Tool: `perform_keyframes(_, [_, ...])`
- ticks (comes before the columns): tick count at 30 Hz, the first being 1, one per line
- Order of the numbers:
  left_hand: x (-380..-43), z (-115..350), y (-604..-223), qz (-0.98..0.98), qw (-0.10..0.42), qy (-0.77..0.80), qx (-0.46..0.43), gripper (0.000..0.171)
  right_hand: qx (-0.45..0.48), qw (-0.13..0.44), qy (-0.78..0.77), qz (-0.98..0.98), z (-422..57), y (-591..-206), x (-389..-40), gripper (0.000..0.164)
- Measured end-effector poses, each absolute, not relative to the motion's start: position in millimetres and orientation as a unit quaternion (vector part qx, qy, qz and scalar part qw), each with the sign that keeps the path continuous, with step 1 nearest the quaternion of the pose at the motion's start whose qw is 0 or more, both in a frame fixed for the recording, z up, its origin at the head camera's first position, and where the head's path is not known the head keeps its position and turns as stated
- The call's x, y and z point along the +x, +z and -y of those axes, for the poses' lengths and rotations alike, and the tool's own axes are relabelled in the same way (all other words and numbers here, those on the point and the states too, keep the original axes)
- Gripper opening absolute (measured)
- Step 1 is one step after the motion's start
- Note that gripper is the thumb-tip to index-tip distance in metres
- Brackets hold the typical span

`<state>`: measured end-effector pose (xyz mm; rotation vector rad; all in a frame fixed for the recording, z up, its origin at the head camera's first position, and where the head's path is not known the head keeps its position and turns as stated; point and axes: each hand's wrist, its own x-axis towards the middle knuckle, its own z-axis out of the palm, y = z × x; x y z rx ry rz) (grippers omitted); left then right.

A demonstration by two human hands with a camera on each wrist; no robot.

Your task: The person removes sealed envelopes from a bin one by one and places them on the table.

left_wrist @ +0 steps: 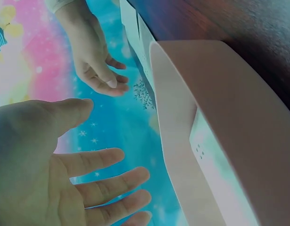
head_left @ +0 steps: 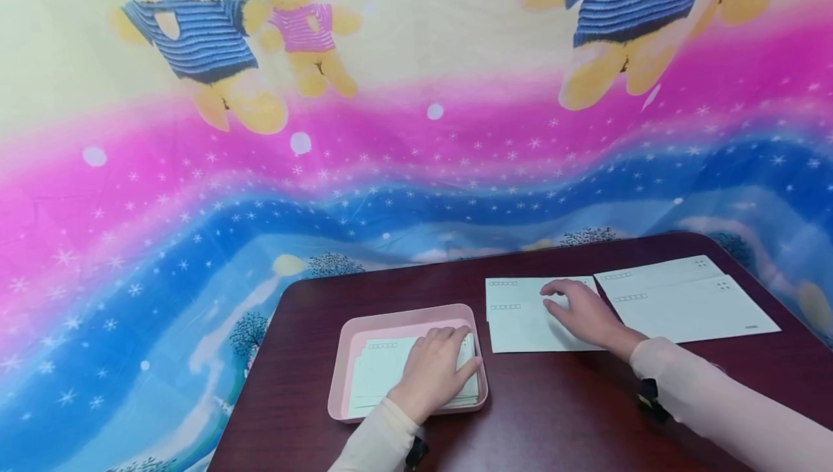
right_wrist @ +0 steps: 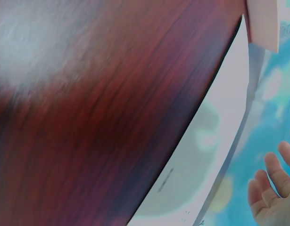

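My left hand [head_left: 436, 367] is over a pink tray [head_left: 340, 356] that holds a stack of white envelopes [head_left: 384, 371]. In the left wrist view its fingers [left_wrist: 114, 183] are straight and spread beside the tray wall, holding nothing. My right hand [head_left: 579, 313] hovers above two overlapping envelopes [head_left: 514, 331] to the right of the tray. Seen from the left wrist, this right hand [left_wrist: 95, 56] has loosely bent fingers with nothing between them. The right wrist view shows its relaxed fingers [right_wrist: 277, 176] apart from the white envelope [right_wrist: 201, 141] below.
Two more overlapping envelopes [head_left: 703, 313] lie further right, their corner beside the nearer pair. All stand on a dark red-brown wooden table [head_left: 293, 378] with rounded corners. Behind it hangs a colourful cloth [head_left: 403, 132] printed with teddy bears and snowflakes.
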<state>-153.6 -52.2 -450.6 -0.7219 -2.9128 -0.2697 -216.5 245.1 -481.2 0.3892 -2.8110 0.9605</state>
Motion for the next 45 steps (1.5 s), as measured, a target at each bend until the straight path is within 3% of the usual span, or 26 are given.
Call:
perform_keyframes(19, [-154, 71, -451, 0.972, 0.05, -0.085, -0.212, 0.049, 0.184, 0.078, 0.325, 0.924, -199, -474, -198, 0.019])
perform_keyframes(45, [-149, 105, -466, 0.976, 0.078, -0.081, -0.187, 0.049, 0.23, 0.082, 0.33, 0.912, -145, -468, -182, 0.015])
